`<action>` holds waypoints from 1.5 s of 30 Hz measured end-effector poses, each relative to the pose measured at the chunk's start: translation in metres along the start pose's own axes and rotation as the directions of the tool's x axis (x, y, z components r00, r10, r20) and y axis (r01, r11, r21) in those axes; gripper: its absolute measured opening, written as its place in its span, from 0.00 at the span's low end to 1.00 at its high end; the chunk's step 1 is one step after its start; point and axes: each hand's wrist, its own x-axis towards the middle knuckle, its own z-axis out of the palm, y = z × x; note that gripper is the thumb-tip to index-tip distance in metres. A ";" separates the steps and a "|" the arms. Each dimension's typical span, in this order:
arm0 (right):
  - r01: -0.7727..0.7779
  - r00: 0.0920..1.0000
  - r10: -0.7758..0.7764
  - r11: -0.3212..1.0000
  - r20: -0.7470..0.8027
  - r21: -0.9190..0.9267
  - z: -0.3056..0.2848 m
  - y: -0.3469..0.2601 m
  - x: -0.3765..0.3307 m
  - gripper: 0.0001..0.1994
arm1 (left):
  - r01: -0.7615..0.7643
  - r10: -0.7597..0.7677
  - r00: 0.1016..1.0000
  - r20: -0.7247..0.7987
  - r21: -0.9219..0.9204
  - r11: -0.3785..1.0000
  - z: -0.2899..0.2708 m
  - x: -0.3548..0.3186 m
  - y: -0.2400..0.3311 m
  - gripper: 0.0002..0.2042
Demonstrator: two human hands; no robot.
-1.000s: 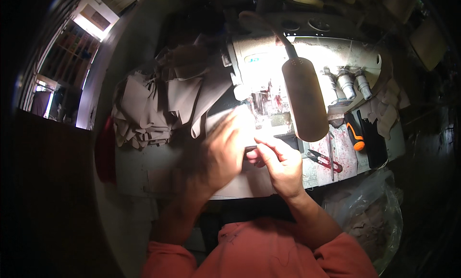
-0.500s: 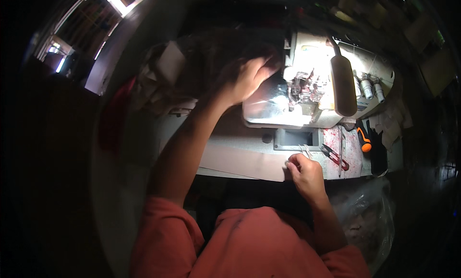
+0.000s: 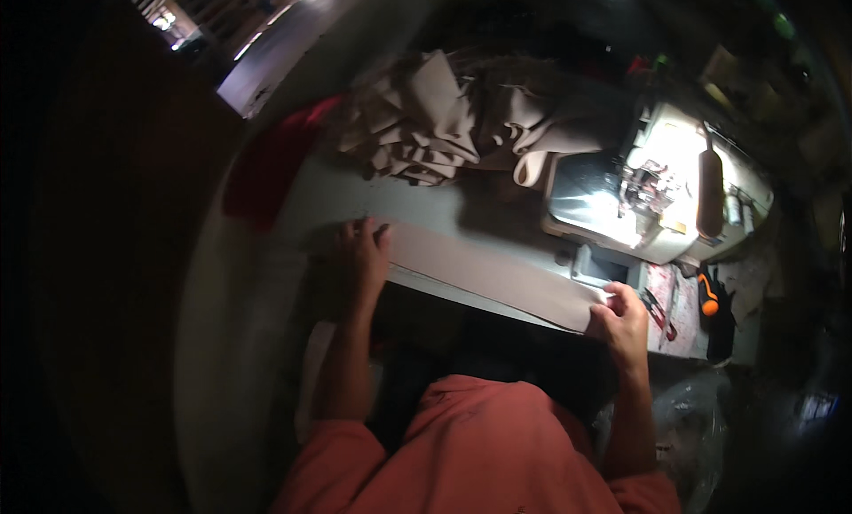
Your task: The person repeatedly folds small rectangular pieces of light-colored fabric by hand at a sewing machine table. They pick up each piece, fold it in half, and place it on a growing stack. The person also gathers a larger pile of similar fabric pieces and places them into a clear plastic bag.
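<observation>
A long beige fabric strip [image 3: 488,272] lies along the front edge of the work table. Its right end is pinched between the thumb and fingers of my right hand [image 3: 627,323]. My left hand [image 3: 364,258] grips the strip's left end, thumb against fingers. Slightly slanted, the strip runs between both hands. Beyond its right half stands a sewing machine [image 3: 661,185], brightly lit, with a shiny flat plate [image 3: 586,190] on its left side.
Crumpled beige fabric pieces [image 3: 413,128] are heaped at the back. Red cloth [image 3: 280,163] hangs at the left edge. Right of my right hand lie red-handled thread snips [image 3: 661,317] and an orange-and-black tool [image 3: 707,296]. A clear plastic bag [image 3: 692,425] hangs below.
My left hand has come down from beside the machine plate to the strip's left end and taken hold. My right hand keeps the right end. The view has shifted left.
</observation>
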 end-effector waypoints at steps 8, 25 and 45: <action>-0.224 0.969 0.178 0.924 0.172 0.309 0.004 -0.011 0.001 0.06 | -0.242 0.491 0.871 0.035 -0.839 0.488 -0.017 -0.032 0.107 0.13; 0.103 0.994 -0.101 0.993 0.046 -0.049 0.001 -0.012 0.002 0.16 | 0.362 0.678 0.667 0.309 -0.930 0.067 0.002 -0.043 0.172 0.04; -0.076 0.974 -0.060 0.824 0.219 0.562 0.014 -0.103 -0.010 0.07 | 0.071 -0.210 0.929 0.304 -0.705 -0.705 -0.012 0.010 0.010 0.25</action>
